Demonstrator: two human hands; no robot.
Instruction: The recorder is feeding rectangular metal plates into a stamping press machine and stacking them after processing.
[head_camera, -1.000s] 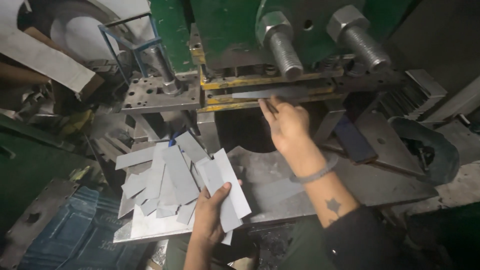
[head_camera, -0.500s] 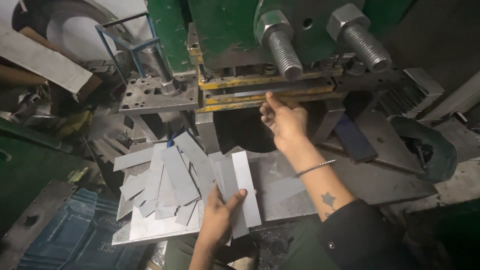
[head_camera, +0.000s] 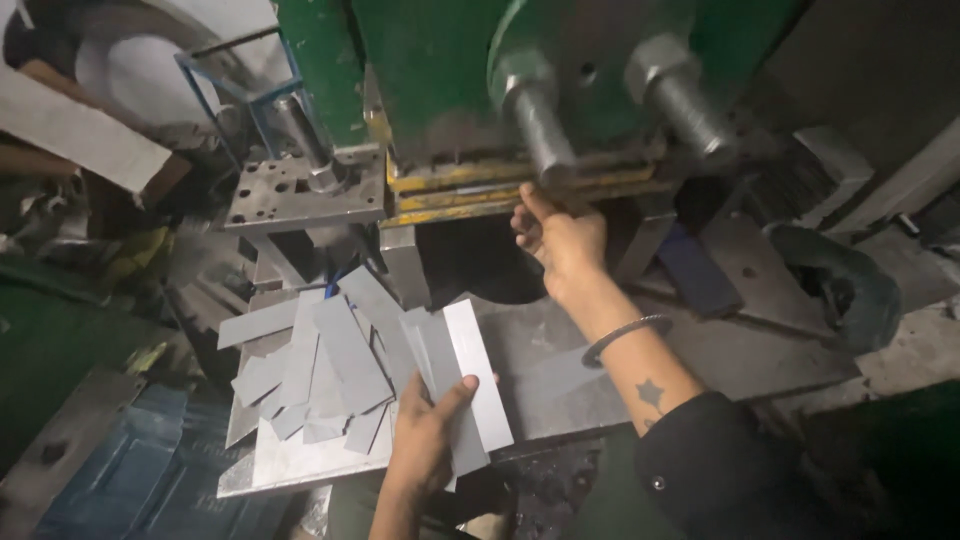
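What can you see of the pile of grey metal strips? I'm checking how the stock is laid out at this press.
The pile of grey metal strips is flat, dull sheet pieces, mostly narrow rectangles of mixed length, some with slanted ends. They lie loosely fanned and overlapping on a pale metal plate below the green press. The left hand grips the widest strips at the pile's right edge, thumb on top.

Press (head_camera: 450, 90) behind, two bolts (head_camera: 610, 120) jutting from its front, strips (head_camera: 320, 370) heaped on plate (head_camera: 290, 460) at left, left hand (head_camera: 425, 440) on strip stack (head_camera: 460, 385), right hand (head_camera: 560, 240) at die slot (head_camera: 480, 195), block (head_camera: 300, 190) left of slot
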